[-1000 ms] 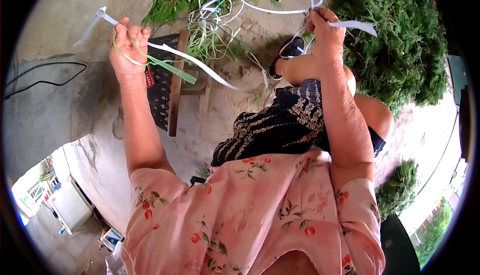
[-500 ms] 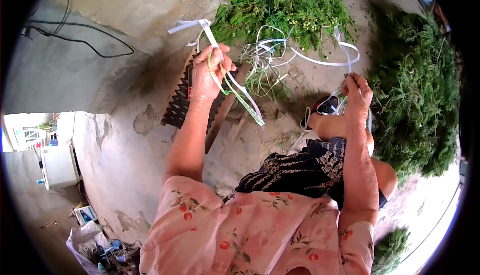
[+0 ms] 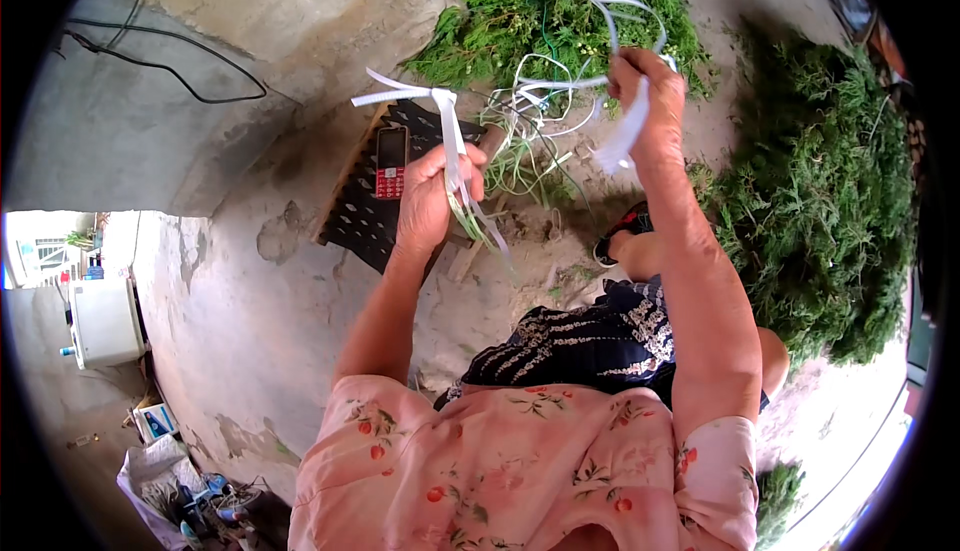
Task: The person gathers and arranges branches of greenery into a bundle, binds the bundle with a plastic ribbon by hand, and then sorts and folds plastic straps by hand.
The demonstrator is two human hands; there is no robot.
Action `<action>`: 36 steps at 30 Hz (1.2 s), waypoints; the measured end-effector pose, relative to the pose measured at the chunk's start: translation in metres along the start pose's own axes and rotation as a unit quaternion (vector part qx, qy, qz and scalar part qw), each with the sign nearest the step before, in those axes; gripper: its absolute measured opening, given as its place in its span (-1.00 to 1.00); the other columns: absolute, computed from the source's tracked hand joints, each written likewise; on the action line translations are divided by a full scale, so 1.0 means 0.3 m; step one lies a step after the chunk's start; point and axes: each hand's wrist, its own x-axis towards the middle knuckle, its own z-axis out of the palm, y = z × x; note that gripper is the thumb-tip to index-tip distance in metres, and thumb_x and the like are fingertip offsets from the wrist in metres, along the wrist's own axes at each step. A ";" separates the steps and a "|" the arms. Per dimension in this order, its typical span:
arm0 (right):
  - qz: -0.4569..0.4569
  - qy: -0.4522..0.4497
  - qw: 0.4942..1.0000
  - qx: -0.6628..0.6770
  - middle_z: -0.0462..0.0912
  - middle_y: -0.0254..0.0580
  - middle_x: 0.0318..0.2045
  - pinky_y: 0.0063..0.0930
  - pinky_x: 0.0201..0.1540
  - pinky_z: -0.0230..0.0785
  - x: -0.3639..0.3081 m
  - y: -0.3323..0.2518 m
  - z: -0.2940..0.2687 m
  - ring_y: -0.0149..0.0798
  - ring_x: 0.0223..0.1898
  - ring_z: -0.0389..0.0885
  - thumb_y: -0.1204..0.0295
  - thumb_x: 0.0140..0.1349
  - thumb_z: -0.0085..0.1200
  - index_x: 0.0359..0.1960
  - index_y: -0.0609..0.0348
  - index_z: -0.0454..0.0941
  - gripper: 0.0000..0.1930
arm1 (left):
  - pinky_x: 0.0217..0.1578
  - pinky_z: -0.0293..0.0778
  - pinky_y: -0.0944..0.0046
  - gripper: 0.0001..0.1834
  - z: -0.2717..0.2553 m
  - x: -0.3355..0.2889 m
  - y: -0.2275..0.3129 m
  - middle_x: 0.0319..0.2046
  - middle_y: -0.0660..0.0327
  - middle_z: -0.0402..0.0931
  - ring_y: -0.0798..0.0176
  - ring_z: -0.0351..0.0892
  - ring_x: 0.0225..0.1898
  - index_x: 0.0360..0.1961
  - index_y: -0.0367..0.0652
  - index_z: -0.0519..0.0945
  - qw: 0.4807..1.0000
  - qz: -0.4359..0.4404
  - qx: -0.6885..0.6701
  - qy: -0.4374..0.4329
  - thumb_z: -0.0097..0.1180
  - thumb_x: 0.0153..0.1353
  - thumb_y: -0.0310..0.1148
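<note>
My left hand is closed around a bundle of flat white and green plastic straps. A knot tops that bundle, and the loose ends dangle below my fingers. Farther right and higher, my right hand grips another white plastic strap; one part loops up above it and a blurred end hangs beside the wrist. Between the hands, a tangle of white and green straps lies on the ground. Under my left hand stands a low stool with a black woven seat, and a red and black keypad phone rests on it.
Cut green conifer branches lie at the far side. A larger heap of branches fills the right. Black cable hangs at the upper left wall. A white bag of odds and ends sits at lower left.
My right hand has moved up and to the left, carrying its strap away from my knee. My left hand has shifted slightly down and right, so the phone on the stool shows fully.
</note>
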 end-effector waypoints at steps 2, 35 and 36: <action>0.009 -0.061 0.998 -0.023 0.52 -0.23 -0.50 -0.60 -0.47 0.26 0.019 -0.033 0.055 -0.42 -0.50 0.45 0.48 0.07 0.04 -0.20 0.40 0.49 -0.73 | -0.57 0.21 0.48 -0.78 0.015 -0.032 0.012 -0.67 0.26 0.43 0.46 0.33 -0.61 -0.32 -0.24 0.53 1.000 0.002 0.019 -0.020 -0.05 0.16 -0.30; 0.060 -0.226 0.972 -0.036 0.60 -0.15 -0.36 -0.52 -0.32 0.40 -0.122 -0.070 -0.241 -0.37 -0.35 0.56 0.18 0.12 0.09 -0.09 0.25 0.50 -0.58 | -0.63 0.13 0.51 -0.70 0.254 0.021 -0.033 -0.68 0.30 0.43 0.51 0.31 -0.64 -0.33 -0.20 0.56 0.981 -0.014 0.112 -0.157 -0.03 0.15 -0.17; 0.065 -0.241 0.966 -0.074 0.60 -0.17 -0.37 -0.53 -0.35 0.37 -0.118 -0.097 -0.243 -0.38 -0.34 0.55 0.14 0.10 0.11 -0.09 0.24 0.50 -0.54 | -0.63 0.16 0.50 -0.71 0.279 0.039 -0.005 -0.69 0.32 0.44 0.50 0.33 -0.65 -0.32 -0.19 0.57 0.970 -0.047 0.149 -0.188 -0.03 0.14 -0.20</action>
